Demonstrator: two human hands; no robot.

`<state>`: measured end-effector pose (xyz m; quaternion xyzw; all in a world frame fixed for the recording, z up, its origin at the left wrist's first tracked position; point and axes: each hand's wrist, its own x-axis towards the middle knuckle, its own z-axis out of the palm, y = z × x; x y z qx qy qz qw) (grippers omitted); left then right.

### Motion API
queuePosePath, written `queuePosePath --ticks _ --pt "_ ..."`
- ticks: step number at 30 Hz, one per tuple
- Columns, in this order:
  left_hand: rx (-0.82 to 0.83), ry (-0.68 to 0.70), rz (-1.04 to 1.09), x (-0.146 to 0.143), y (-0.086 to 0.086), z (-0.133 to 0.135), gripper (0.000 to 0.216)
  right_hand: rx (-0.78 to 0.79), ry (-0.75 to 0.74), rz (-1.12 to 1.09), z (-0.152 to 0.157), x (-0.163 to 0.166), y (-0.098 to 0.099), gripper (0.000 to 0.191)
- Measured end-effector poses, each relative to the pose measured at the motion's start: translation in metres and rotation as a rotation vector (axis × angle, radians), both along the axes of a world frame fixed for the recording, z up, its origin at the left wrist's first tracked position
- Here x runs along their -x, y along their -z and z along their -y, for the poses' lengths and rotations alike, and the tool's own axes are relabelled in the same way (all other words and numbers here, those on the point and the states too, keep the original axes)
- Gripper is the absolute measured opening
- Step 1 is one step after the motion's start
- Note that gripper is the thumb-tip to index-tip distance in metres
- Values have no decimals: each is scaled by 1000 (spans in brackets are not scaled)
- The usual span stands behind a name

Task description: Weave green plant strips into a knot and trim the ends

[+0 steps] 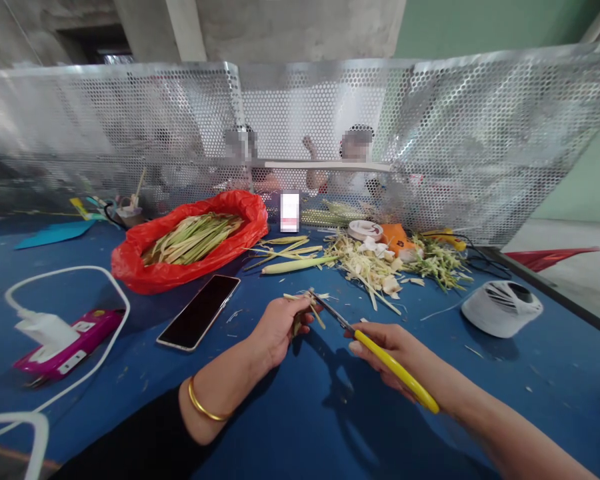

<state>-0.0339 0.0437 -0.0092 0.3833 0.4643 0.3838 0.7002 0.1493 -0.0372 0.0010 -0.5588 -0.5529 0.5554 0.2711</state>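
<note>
My left hand (pixel 279 327) pinches a short pale yellow-green stalk piece (pixel 307 308) just above the blue table (pixel 290 413). My right hand (pixel 393 350) grips yellow-handled scissors (pixel 380 353), whose metal blades point up and left and meet the stalk piece beside my left fingers. A gold bangle (pixel 203 407) circles my left wrist.
A red bag (pixel 145 267) of green stalks lies at the back left. Beside it rest a black phone (pixel 200 311), a pink device (pixel 67 343) with a white cable, loose stalks and trimmings (pixel 370 263), and a white fan (pixel 503 307). Two people sit behind a perforated metal screen (pixel 430 133).
</note>
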Motion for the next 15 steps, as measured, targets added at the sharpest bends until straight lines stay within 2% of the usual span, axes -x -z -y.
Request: queuePosePath --ticks 3,7,12,15 --pt "-4 -2 4 1 -1 -1 14 -76 -3 83 -1 -1 1 35" --pt "-50 -32 -18 2 1 -4 15 -266 31 286 -3 -9 2 34" --pt "-128 -67 -48 3 4 -6 14 -464 36 659 2 -15 -5 50" --pt "-163 -75 -66 3 4 -6 16 -530 15 831 3 -12 -6 52"
